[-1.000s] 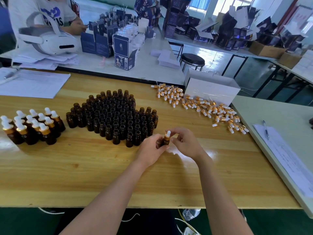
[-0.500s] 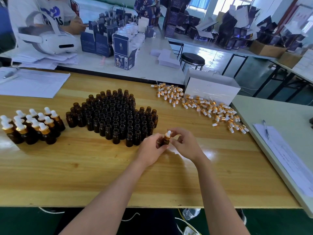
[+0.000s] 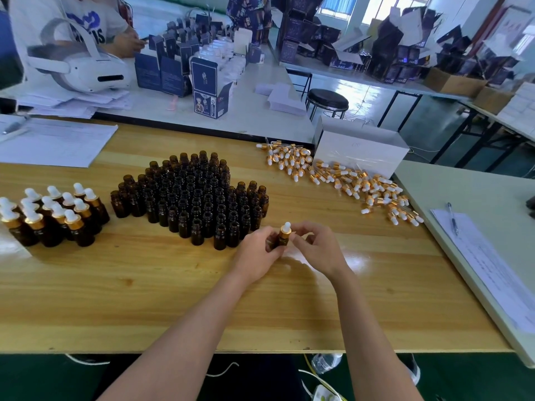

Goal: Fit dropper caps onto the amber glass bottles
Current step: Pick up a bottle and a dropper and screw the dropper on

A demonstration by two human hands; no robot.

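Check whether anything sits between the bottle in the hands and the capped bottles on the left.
Yes: the front rows of the open bottles stand between the held bottle and the capped bottles. Passing by the near table edge would likely avoid them.

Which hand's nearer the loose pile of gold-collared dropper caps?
Right hand: left of the pile, pinching the fitted white cap; left hand, further left, grips the amber glass bottle.
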